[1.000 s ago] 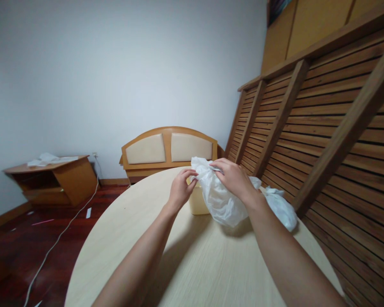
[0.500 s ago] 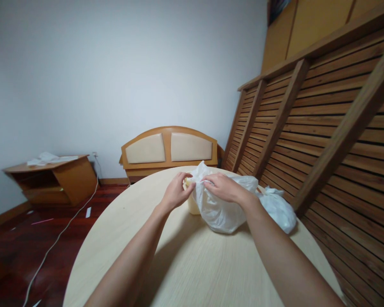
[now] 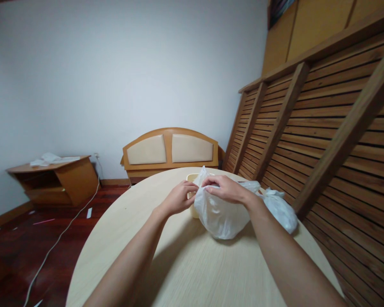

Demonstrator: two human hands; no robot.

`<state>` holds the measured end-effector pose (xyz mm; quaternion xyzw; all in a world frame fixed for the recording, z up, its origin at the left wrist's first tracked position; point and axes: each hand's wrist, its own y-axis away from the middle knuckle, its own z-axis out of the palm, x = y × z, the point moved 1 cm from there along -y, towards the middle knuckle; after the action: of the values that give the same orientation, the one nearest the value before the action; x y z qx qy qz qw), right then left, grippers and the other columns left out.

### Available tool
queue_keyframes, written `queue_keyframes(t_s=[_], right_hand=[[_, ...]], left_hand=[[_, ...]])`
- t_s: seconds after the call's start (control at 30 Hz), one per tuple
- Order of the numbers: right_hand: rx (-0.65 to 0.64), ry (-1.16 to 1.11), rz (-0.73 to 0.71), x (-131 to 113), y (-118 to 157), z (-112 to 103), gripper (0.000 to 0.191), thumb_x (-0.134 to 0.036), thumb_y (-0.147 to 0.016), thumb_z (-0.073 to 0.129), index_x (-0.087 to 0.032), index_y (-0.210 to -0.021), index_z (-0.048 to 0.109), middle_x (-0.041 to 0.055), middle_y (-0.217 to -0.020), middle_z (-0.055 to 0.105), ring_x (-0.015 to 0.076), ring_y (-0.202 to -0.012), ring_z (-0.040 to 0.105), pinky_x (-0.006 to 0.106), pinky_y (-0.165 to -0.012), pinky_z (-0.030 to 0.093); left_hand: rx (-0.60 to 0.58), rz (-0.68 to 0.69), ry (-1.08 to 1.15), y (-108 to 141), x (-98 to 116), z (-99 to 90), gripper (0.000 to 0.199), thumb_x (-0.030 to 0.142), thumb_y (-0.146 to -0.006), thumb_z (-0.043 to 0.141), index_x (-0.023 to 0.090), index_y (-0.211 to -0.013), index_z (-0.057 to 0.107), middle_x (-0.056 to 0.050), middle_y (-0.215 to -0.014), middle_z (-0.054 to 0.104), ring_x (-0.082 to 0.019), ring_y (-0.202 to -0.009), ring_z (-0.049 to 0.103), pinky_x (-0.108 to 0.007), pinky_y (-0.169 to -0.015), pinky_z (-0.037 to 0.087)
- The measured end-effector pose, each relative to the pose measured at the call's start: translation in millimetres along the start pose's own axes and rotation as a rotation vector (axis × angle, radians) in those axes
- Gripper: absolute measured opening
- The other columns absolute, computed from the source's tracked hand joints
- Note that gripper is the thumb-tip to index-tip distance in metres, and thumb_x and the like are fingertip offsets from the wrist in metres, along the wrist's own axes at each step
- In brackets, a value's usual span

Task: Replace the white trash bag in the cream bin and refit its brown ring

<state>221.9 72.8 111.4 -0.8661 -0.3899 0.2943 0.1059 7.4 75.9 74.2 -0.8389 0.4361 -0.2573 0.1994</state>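
A thin white plastic bag sits bunched on the round table, with its top gathered upward. My left hand pinches the left side of the bag's gathered neck. From the other side, my right hand grips the same neck between thumb and fingers. Behind the bag and my left hand stands a pale yellow container, mostly covered by them. What the bag holds cannot be made out.
A second, knotted white plastic bag lies at the right edge of the round table. Slatted wooden panels lean close on the right. A low wooden cabinet and a cable are at the left.
Both hands have shifted slightly lower, and the bag's neck is gathered more tightly between them. More of the yellow container's rim shows behind. The view has tilted a little.
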Motion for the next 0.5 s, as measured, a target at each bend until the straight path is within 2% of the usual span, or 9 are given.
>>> queue_keyframes(t_s=[0.13, 0.27, 0.4, 0.5], right_hand=[[0.091, 0.123, 0.009, 2, 4, -9, 0.033, -0.038, -0.092, 0.055, -0.018, -0.111, 0.072, 0.0101, -0.121, 0.072, 0.0281, -0.119, 0.062, 0.042, -0.106, 0.042], [-0.028, 0.282, 0.082, 2, 6, -4, 0.041, -0.039, -0.094, 0.05, -0.017, -0.123, 0.07, 0.0128, -0.133, 0.066, 0.0317, -0.129, 0.054, 0.047, -0.113, 0.035], [-0.137, 0.347, 0.125, -2, 5, 6, 0.034, -0.032, -0.095, 0.046, -0.021, -0.107, 0.076, 0.012, -0.121, 0.072, 0.0322, -0.125, 0.056, 0.049, -0.111, 0.035], [-0.148, 0.368, 0.159, -5, 5, 8, 0.035, -0.032, -0.094, 0.045, -0.019, -0.097, 0.078, 0.0158, -0.11, 0.074, 0.0337, -0.114, 0.06, 0.051, -0.107, 0.037]], left_hand=[[-0.051, 0.056, -0.024, 0, 9, -2.5, 0.02, 0.028, -0.094, 0.057, 0.019, -0.095, 0.075, -0.009, -0.104, 0.075, -0.023, -0.096, 0.065, -0.034, -0.092, 0.049], [-0.078, 0.08, -0.03, -1, 18, -5.3, 0.022, 0.028, -0.095, 0.055, 0.019, -0.094, 0.075, -0.009, -0.103, 0.075, -0.022, -0.094, 0.066, -0.033, -0.091, 0.049], [-0.107, 0.072, -0.002, -1, 25, -8.9, 0.022, 0.03, -0.094, 0.055, 0.018, -0.092, 0.073, -0.01, -0.099, 0.075, -0.022, -0.093, 0.067, -0.032, -0.088, 0.05], [-0.082, -0.05, 0.032, 0, 29, -12.7, 0.021, 0.027, -0.093, 0.053, 0.017, -0.09, 0.071, -0.008, -0.092, 0.074, -0.022, -0.088, 0.068, -0.033, -0.083, 0.05]])
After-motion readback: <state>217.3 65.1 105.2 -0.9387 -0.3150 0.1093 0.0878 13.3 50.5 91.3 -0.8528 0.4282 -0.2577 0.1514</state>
